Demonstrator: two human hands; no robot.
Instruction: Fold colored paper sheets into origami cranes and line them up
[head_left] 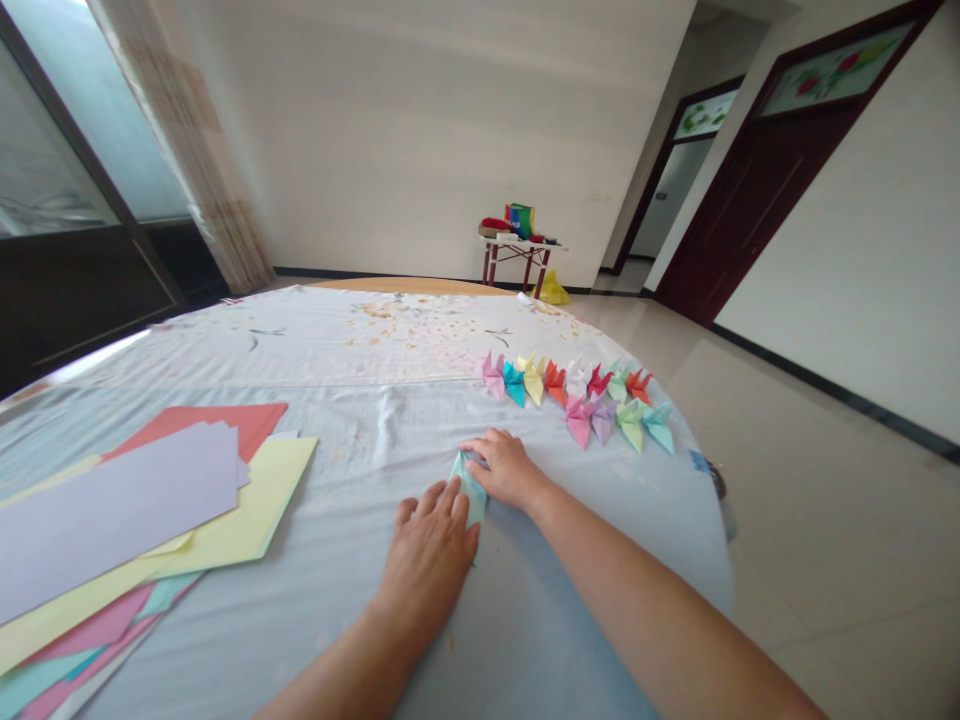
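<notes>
A narrow folded piece of light green origami paper (474, 492) lies on the table in front of me, pointed at its far end. My left hand (435, 540) rests over its near left side, holding it down with bent fingers and the thumb along the right edge. At the far tip, my right hand (504, 466) has its thumb and fingers closed about the paper. Both hands partly cover the sheet. Beyond my right hand stand two rows of folded paper cranes in several colours, among them a pink crane (579, 420) and an orange crane (555, 382).
On the left lies a loose pile of coloured sheets, with a lilac sheet (142, 500) on top and a yellow sheet (277, 490) below. A pale cloth (360, 620) covers the round table. Farther off, a small side table (517, 245) stands by the wall.
</notes>
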